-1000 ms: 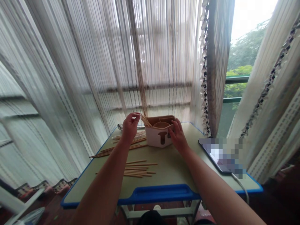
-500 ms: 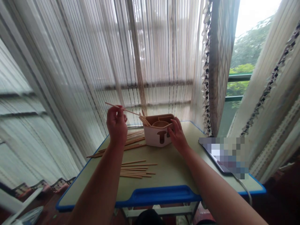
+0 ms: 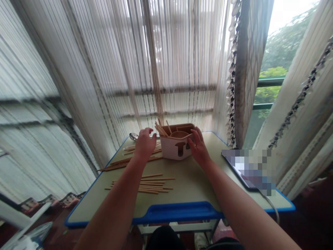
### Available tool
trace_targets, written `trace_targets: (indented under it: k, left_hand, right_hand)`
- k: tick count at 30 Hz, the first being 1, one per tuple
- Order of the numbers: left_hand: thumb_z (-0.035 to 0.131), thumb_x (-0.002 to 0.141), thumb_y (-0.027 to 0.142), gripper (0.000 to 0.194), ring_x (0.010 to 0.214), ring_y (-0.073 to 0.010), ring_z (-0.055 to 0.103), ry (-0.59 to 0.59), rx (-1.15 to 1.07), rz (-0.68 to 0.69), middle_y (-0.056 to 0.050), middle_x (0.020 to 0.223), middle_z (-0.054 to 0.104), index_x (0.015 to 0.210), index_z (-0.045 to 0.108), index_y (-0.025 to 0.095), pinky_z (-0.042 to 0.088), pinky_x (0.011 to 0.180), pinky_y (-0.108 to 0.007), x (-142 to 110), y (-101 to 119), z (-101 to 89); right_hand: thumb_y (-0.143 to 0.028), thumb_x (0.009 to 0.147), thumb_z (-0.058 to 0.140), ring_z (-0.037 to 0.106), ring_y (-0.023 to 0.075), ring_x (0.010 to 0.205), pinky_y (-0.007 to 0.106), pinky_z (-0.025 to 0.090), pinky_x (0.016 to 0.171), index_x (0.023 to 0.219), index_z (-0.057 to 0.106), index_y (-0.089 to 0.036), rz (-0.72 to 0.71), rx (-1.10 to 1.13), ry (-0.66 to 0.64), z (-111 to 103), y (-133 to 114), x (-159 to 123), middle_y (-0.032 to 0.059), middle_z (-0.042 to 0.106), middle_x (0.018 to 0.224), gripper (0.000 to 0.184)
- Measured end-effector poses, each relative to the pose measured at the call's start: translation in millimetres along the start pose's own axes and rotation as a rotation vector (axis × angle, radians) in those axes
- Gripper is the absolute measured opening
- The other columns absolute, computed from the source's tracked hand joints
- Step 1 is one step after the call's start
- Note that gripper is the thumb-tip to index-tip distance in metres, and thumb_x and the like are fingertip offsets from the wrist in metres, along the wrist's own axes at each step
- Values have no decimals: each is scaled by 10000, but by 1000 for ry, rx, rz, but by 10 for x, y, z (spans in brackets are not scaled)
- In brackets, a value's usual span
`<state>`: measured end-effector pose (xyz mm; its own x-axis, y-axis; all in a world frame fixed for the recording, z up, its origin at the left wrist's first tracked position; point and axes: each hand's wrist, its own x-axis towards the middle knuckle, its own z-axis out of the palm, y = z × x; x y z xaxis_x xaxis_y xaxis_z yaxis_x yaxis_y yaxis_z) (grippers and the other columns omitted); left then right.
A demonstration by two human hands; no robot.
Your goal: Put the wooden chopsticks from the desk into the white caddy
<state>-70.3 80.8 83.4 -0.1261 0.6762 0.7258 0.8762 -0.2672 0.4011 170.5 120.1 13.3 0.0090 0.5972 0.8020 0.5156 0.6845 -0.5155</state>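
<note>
Fingers (image 3: pixel 148 131) parted, the left hand (image 3: pixel 144 143) hangs just beside the box (image 3: pixel 169 149), the right hand (image 3: pixel 199 147) gripping its right edge

Our left hand (image 3: pixel 145 144) lets go of the thin stick we see it pinch half a second ago. It is now farther right and a bit lower, near the box (image 3: pixel 169 149) mid-frame, its fingers apart. One loose stick (image 3: pixel 169 127) now leans in the box, right of the bunch (image 3: pixel 160 129). Left of our hand, the spoon (image 3: pixel 133 136) pops back into sight.
</note>
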Motion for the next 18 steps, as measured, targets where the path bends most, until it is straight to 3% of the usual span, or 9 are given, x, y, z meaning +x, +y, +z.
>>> trace_targets:
  k: [2, 5, 7, 9, 14, 18]
  left_hand:
    - [522, 780, 282, 201, 797, -213, 609, -390, 176, -3, -110, 846, 663, 854, 665, 162, 453, 733, -313, -103, 46, -57]
    - [640, 664, 333, 228, 741, -208, 615, -1030, 319, 113, -70, 807, 690, 837, 694, 195, 449, 675, -290, -236, 143, -123]
    - [698, 583, 329, 309, 730, -203, 614, -1257, 345, 182, -47, 816, 699, 868, 705, 210, 448, 652, -279, -289, 205, -140]
    - [690, 578, 286, 275, 715, -195, 611, -1312, 356, 204, -37, 795, 701, 840, 716, 206, 447, 640, -271, -312, 249, -135]
    - [585, 645, 198, 194, 664, -182, 587, -1307, 387, 250, -60, 755, 690, 782, 721, 173, 439, 619, -277, -336, 270, -90]
    - [507, 730, 218, 203, 679, -185, 573, -1214, 338, 310, -92, 782, 672, 796, 685, 146, 431, 627, -284, -349, 253, -76]
  right_hand:
    - [-417, 905, 416, 252, 209, 1378, 440, 251, 1129, 1316, 415, -247, 4, 0, -5, -6, -7, -3, 83, 251, 1494, 444]
    - [-415, 905, 417, 252, 204, 1378, 434, 253, 1131, 1322, 409, -254, 2, 5, -6, -9, -10, -5, 73, 243, 1498, 447]
    - [-415, 904, 419, 259, 204, 1375, 436, 261, 1128, 1325, 405, -262, 0, 8, -2, -10, -9, -4, 66, 248, 1496, 447]
    - [-414, 904, 422, 261, 203, 1374, 435, 266, 1126, 1325, 404, -265, 3, 8, -3, -11, -7, -3, 64, 252, 1494, 448]
    - [-421, 901, 427, 257, 204, 1376, 435, 262, 1128, 1317, 416, -251, 9, 8, -8, -6, 0, -2, 73, 251, 1494, 449]
    - [-428, 902, 418, 258, 209, 1376, 450, 257, 1128, 1321, 411, -265, 11, 12, -3, 1, -1, -3, 63, 246, 1498, 450]
